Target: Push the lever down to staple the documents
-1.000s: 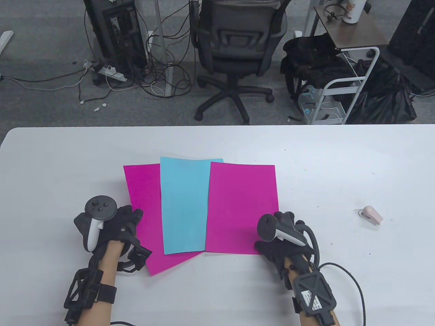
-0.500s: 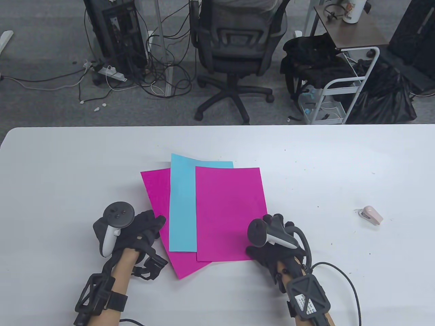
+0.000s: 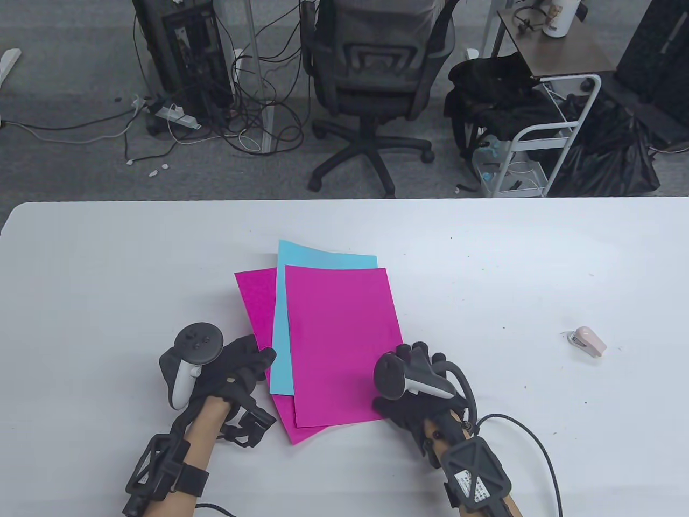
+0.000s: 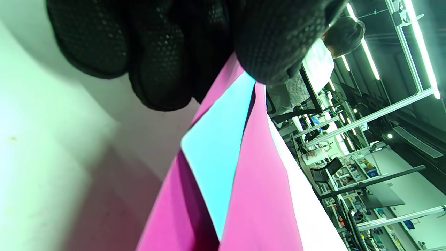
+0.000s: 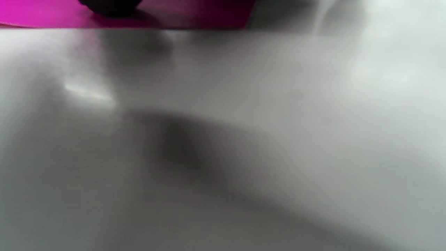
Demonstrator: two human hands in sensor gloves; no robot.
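Three overlapping sheets (image 3: pixel 334 344) on table (image 3: pixel 107 269); stapler (image 3: pixel 588 341) well apart.

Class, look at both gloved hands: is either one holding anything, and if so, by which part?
Nothing is gripped. The left hand touches the left edge of the lower pink sheet; the right hand rests on the top pink sheet near its lower right corner. The stapler lies untouched.

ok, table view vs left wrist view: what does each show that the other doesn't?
Table view only: the stapler lying apart to the right, the right hand at the top magenta sheet's right edge, and the whole fanned stack. Left wrist view only: a close look at the left hand's fingers at the stack's edge. Both: magenta, blue sheet, magenta, overlapping on the white table.
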